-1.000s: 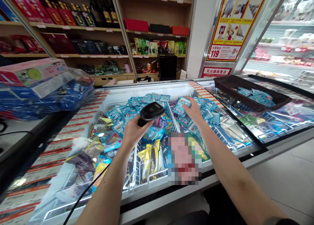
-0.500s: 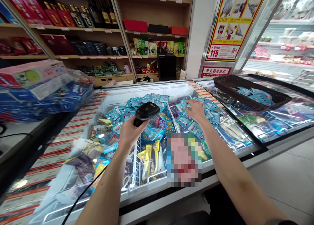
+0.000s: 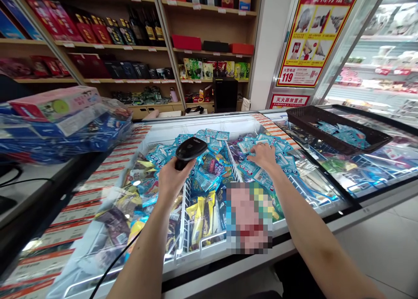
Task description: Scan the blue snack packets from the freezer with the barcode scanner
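So, take the scanner as the middle of the dial, with 12 straight away from me. My left hand [image 3: 171, 177] has its fingers wrapped round the grip of that black plastic handheld scanner [image 3: 191, 149], head up. My right hand [image 3: 263, 155] is at 3 o'clock, fingers bent and a little apart, over flat, light-blue printed packets [image 3: 246, 146]. Can't tell if I'm pinching one (my knuckles hide it). The packets fan from about 9 round through 12 to 3, loads of them overlapping, with more in the dark brown woven basket [image 3: 380, 141] further out at 3.

My take on doing this bit well: take a single packet by its edge, slide it free of its neighbours, and hold fingertips off the printed panel. I'd angle the scanner's head at one packet only, and mind the thin black cord [image 3: 119, 256] out at 7 to 8.

Readable stuff: the red-and-yellow poster [image 3: 298, 38] at 2 o'clock says 使用方法, then 火警电话 119. The red sign [image 3: 290, 100] under it reads 灭火器放置点. Packet print and the orange-and-white price strips [image 3: 76, 216] at 8 are too small for me.
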Motion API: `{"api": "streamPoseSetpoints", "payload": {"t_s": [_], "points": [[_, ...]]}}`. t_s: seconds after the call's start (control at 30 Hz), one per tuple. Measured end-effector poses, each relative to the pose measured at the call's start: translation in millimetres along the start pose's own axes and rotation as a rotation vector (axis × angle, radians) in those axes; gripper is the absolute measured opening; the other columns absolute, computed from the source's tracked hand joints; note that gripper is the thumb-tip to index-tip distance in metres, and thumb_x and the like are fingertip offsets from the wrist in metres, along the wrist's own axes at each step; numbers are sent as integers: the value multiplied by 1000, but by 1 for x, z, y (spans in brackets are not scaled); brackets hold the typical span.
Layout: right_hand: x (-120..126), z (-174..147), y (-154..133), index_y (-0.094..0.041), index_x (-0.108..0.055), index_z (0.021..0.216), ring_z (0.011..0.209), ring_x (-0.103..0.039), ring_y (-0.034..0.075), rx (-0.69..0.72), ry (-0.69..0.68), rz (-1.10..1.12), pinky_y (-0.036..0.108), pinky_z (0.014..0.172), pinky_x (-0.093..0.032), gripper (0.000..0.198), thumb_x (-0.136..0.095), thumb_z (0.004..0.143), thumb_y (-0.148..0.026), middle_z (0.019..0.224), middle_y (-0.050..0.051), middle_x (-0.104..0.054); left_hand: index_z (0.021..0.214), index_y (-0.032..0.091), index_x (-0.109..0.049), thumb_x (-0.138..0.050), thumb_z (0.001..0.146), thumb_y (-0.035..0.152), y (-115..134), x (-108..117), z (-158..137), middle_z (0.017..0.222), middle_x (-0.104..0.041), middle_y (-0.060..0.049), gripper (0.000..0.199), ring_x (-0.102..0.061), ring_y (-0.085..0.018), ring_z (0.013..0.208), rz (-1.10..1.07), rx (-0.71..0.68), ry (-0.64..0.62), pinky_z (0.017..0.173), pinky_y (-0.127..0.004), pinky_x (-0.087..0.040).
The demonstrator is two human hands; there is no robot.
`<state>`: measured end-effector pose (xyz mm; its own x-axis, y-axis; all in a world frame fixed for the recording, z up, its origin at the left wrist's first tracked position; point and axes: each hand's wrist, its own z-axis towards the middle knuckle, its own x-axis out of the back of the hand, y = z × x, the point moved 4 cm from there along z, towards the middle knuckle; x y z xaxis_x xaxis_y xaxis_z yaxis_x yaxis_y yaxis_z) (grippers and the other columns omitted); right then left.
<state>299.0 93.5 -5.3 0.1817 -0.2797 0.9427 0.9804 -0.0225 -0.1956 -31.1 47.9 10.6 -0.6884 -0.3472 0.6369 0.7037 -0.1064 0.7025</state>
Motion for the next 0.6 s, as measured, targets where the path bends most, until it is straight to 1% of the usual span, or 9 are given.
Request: {"api": "streamPoseSetpoints", "payload": {"t_s": [0.1,0.17,0.23,0.33,0.4,0.43,0.53,0.6], "points": [[-1,4,-3,-21,-71,91,110,-52,35,-11,-14,-13,56,96,-31,28,-68,75,-43,105,12,-65,84,18,-67,-58,70,63,-1,2,1,63,-67,-5,48,-61,-20,61,-58,23,14,53,-24,-38],[-3,7,-9,-21,-70,99,110,-53,34,19,-8,19,54,96,-33,31,-64,79,-44,107,13,-65,84,18,-66,-59,70,63,-1,4,1,62,-67,-4,47,-61,-20,61,-70,32,15,53,-24,-37],[-8,10,-21,-21,-67,109,112,-53,31,120,-20,111,48,97,-36,35,-59,83,-44,114,13,-64,83,19,-66,-59,70,63,0,5,0,60,-66,-4,46,-62,-20,60,-67,38,11,52,-24,-37],[-17,14,-48,-21,-58,125,119,-51,26,349,-77,290,39,101,-37,43,-53,88,-43,126,10,-59,82,20,-66,-59,70,63,1,9,0,58,-66,-3,45,-63,-21,61,-55,48,10,52,-25,-37],[-23,17,-66,-22,-51,134,124,-48,24,455,-100,361,37,104,-36,50,-48,90,-48,136,9,-52,83,20,-66,-58,70,64,1,12,0,59,-66,-4,46,-63,-22,61,-41,52,14,52,-26,-37],[-26,19,-75,-22,-47,137,127,-45,23,484,-107,375,36,106,-34,53,-46,91,-49,140,9,-49,83,20,-66,-58,70,64,0,14,0,59,-67,-4,46,-63,-22,61,-38,57,20,52,-26,-37],[-35,30,-98,-23,-36,144,137,-34,23,503,-107,367,37,111,-28,60,-41,93,-52,149,8,-37,85,19,-67,-58,70,64,-2,18,0,60,-67,-4,48,-63,-23,61,-62,74,24,52,-27,-39],[-41,40,-111,-24,-31,147,141,-26,25,490,-106,338,40,113,-24,64,-38,92,-56,153,7,-30,85,19,-67,-58,69,64,-3,19,1,60,-67,-4,49,-63,-22,59,-91,90,16,52,-27,-40]]}}
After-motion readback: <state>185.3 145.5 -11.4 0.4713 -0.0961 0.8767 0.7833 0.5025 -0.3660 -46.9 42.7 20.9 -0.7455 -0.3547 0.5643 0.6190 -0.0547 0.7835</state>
